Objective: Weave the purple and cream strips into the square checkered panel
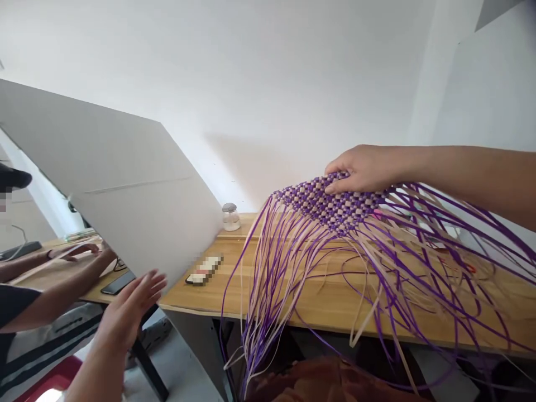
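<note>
A woven piece of purple and cream strands [330, 206] hangs in the air above the wooden table. My right hand [368, 167] pinches its upper edge, thumb on the front face, the other fingers partly hidden behind. Long loose purple and cream strands [276, 268] fall from its lower left side past the table's front edge, and more spread over the table to the right. My left hand [134, 301] is raised at the lower left, fingers stretched out, holding nothing and apart from the weave.
A phone [203, 271] lies on the wooden table [234, 257]; a lidded glass jar [230, 218] stands at the back. A white partition [138, 184] rises on the left. Beyond it are another person's arms [58, 296] and a dark phone [118, 283]. Orange-handled scissors lie among the right strands.
</note>
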{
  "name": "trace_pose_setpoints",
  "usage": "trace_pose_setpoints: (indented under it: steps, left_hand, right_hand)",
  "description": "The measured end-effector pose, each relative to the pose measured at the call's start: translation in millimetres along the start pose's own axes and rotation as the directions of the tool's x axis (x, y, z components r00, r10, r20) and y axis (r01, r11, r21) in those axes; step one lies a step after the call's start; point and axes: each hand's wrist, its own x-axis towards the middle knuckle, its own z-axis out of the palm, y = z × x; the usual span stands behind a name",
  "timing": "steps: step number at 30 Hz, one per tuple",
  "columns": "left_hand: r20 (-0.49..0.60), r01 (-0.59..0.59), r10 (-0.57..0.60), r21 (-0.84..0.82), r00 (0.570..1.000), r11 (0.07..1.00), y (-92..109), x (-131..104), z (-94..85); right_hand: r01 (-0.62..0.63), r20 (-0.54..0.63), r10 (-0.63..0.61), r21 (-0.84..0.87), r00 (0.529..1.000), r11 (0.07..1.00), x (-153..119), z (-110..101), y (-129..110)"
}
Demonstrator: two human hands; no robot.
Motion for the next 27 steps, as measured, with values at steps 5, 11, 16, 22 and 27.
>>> trace_pose_setpoints:
  steps: [5,11,16,22,27]
  left_hand:
    - [0.122,-0.284,0.322,-0.252,0.939,0.925,89,30,83.6]
    - [-0.073,-0.494,0.488,-0.118,0.870,0.862,140,23,90.5]
    - [0.223,-0.720,0.692,0.342,0.686,0.604,170,-6,117.6]
    - [0.621,-0.845,0.573,0.411,0.534,0.342,204,-27,197.3]
    - [0.761,-0.825,0.351,0.414,0.545,0.384,207,-12,231.1]
  right_hand:
    - [0.097,0.163,-0.158,0.335,0.974,0.937,1,10,-8]
    - [-0.030,-0.037,0.031,0.041,0.999,0.999,16,28,-3]
    - [0.075,-0.062,-0.071,0.072,0.996,0.995,10,33,-25]
    - [0.152,0.004,-0.157,0.213,0.988,0.965,2,48,-47]
    - [0.062,0.106,-0.139,0.532,0.985,0.844,-5,43,-20]
